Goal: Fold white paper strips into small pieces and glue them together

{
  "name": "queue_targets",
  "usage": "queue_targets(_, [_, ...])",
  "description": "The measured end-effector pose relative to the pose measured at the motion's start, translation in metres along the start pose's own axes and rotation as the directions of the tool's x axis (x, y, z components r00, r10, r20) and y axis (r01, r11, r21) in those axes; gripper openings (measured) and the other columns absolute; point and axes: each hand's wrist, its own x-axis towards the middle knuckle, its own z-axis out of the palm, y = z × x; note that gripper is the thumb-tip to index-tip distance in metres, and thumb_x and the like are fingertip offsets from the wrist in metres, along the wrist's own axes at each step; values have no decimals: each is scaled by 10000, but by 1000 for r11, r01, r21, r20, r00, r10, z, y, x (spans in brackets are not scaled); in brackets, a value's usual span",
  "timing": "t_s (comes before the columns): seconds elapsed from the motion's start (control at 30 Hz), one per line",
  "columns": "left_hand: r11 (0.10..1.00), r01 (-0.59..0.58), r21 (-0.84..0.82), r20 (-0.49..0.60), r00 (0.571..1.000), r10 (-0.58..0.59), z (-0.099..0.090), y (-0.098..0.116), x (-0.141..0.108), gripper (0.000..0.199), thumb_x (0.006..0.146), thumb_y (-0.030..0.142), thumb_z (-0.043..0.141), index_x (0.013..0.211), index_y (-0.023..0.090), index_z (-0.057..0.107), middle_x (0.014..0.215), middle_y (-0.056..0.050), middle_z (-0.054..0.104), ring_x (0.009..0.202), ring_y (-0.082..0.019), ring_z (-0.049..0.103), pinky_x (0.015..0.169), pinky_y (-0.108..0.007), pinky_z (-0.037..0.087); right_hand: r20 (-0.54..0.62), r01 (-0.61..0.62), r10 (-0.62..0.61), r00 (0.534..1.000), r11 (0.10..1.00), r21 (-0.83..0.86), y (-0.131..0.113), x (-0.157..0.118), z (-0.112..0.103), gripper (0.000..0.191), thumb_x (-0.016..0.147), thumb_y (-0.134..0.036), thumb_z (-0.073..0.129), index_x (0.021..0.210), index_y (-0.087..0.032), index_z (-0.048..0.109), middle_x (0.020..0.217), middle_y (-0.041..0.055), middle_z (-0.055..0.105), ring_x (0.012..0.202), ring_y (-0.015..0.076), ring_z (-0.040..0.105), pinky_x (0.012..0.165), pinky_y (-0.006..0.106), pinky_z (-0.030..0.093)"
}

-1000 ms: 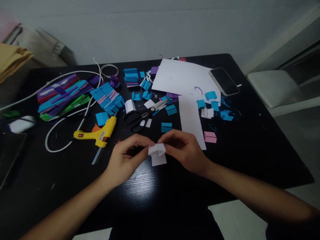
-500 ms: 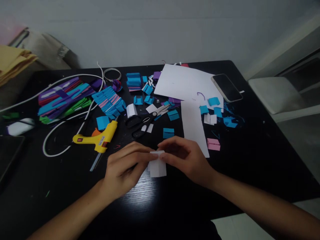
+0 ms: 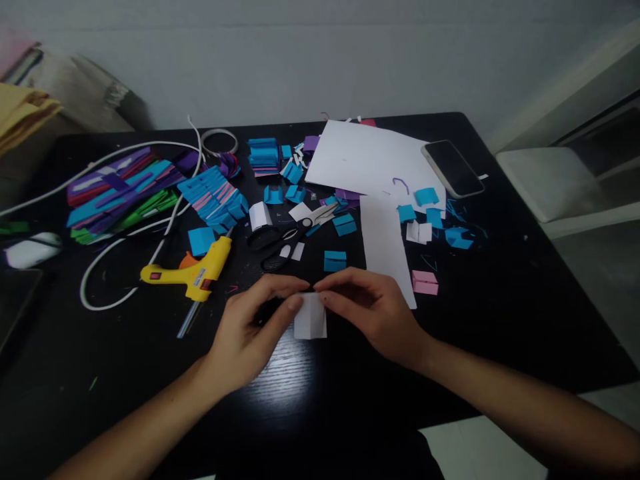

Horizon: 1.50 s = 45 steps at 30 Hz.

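A small creased piece of white paper (image 3: pixel 311 321) hangs from my fingertips over the near part of the black table. My left hand (image 3: pixel 253 330) pinches its upper left corner between thumb and fingers. At the upper right corner, my right hand (image 3: pixel 383 313) grips it the same way. A vertical fold runs down the paper's middle. Just beyond my hands lie a folded blue paper piece (image 3: pixel 335 261) and black-handled scissors (image 3: pixel 295 233) with their blades pointing right.
A yellow glue gun (image 3: pixel 200 272) lies left with its white cable (image 3: pixel 84 283) looping around. Bundled coloured strips (image 3: pixel 123 190) are behind it. White sheets (image 3: pixel 367 157), a phone (image 3: pixel 453 169) and a folded pink piece (image 3: pixel 425 282) are on the right. Several blue pieces lie scattered.
My left fingers have shifted from lying across the paper's top to pinching its left corner, with the thumb in front. The paper has risen slightly and its central fold shows more. The view shifted a little.
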Motion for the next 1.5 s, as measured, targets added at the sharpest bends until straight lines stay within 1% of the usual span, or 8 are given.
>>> queue_targets(0.17, [993,71,-91,32,997,-68,-1,2,4,152,1010,238,596,1087,229,727,956,-7,770,790,-118,706,676,-200,539,78,-29,25,997,998,48,-1,1,-4,176,902,-164,706,1010,-252,813,967,10,788,902,140,737,810,254,596])
queue_targets(0.27, [991,96,-95,47,995,-92,-4,3,5,197,1031,277,549,1063,207,731,898,-18,764,731,-129,687,633,-219,523,94,-55,45,995,993,107,1,2,-3,194,835,-174,789,1014,-248,802,970,8,785,907,152,744,823,271,601])
queue_targets(0.37, [996,37,-80,97,995,-29,-7,2,5,255,1047,280,488,1082,199,727,926,-39,766,803,-162,709,679,-250,540,57,-75,71,996,993,86,3,3,-1,160,795,-241,860,943,-233,800,930,10,781,882,159,738,823,286,597])
queue_targets(0.5, [996,-54,-65,105,993,61,-5,-1,4,136,985,248,599,1050,191,703,889,-33,752,776,-166,707,677,-256,548,65,-128,123,990,989,71,5,4,-1,175,776,-297,884,893,-220,780,887,6,764,841,163,724,797,302,593])
queue_targets(0.77, [1000,19,-4,64,998,-18,1,-4,5,148,940,261,681,819,177,673,664,27,635,567,-107,559,533,-219,452,84,-194,185,979,975,108,8,5,-1,289,697,-271,933,908,-197,749,878,4,761,796,145,718,760,282,582])
queue_targets(1.0, [994,98,-55,124,988,-90,0,-4,7,220,989,308,613,827,172,671,695,5,668,604,-126,604,552,-237,461,44,-211,207,977,972,101,7,6,-2,301,680,-286,939,887,-187,744,864,12,766,789,155,726,768,308,590])
queue_targets(1.33, [971,151,-185,126,984,-129,1,-3,11,170,932,312,707,812,191,703,692,8,699,619,-135,650,578,-233,533,36,-211,209,977,975,68,4,6,-2,240,722,-325,914,854,-197,759,811,-3,747,735,138,696,698,277,566])
queue_targets(1.5, [954,196,-225,175,972,-159,1,1,12,173,965,337,664,929,172,700,687,-3,687,620,-134,649,561,-227,521,-2,-198,200,980,975,102,5,7,-2,282,696,-360,928,862,-206,759,860,3,759,799,155,715,786,310,600])
